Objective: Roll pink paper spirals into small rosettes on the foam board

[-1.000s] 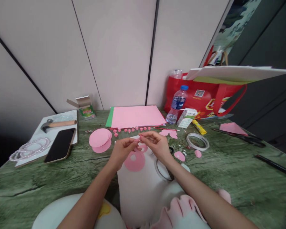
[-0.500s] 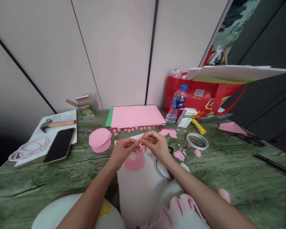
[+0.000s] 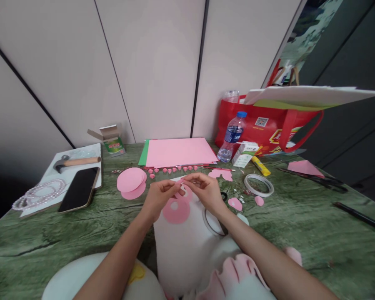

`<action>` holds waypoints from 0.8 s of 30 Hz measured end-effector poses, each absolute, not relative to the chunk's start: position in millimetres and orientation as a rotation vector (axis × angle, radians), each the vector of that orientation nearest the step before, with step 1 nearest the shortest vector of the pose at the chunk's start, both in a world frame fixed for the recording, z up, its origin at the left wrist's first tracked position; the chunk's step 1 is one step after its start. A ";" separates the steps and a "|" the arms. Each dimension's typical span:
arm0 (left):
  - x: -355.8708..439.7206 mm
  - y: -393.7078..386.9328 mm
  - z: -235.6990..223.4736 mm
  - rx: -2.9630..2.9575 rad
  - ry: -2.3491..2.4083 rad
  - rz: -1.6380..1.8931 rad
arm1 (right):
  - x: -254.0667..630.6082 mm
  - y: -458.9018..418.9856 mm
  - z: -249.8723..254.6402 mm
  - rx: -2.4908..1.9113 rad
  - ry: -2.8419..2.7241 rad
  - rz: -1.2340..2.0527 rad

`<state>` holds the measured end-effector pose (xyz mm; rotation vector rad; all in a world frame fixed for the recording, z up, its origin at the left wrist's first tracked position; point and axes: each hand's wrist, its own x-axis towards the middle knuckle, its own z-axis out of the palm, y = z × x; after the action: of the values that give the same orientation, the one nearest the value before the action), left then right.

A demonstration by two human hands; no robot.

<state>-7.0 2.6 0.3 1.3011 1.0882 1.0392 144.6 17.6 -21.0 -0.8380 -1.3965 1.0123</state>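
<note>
Both hands meet above a white sheet [image 3: 175, 246] at the table's middle. My left hand [image 3: 159, 196] pinches a small piece of pink paper [image 3: 180, 184] between thumb and fingers. From the other side my right hand [image 3: 204, 189] has its fingertips closed on the same piece, whose exact shape is too small to tell. Just below them a pink paper disc with a pale centre [image 3: 176, 211] lies on the white sheet. Beyond the hands runs a row of small pink paper rosebuds [image 3: 174, 169]. Pink paper circles [image 3: 131, 182] are stacked left of my left hand.
Pink sheets [image 3: 179, 152] lie at the back. A water bottle [image 3: 233, 137], a small carton [image 3: 245, 154], a glue stick [image 3: 260, 166] and a tape roll [image 3: 258, 185] stand or lie right, before a red bag [image 3: 268, 125]. Scissors [image 3: 318, 180] lie far right; a phone [image 3: 79, 189] and hammer [image 3: 78, 162] left.
My fingers have shifted slightly around the small pink piece, the right fingertips a little to the left. Everything on the table lies as before.
</note>
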 end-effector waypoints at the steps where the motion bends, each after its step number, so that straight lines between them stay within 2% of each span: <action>1: -6.7 1.9 1.4 1.300 1.082 1.024 | 144.8 17.6 -21.1 -0.838 -1.390 1.017; 24: -6.3 0.9 1.1 1.289 1.038 1.005 | 145.1 18.0 -21.1 -0.831 -1.385 1.032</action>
<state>-6.3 0.9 1.1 1.2888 1.0384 1.0055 145.1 18.0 -21.1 -0.8311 -1.3852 1.0315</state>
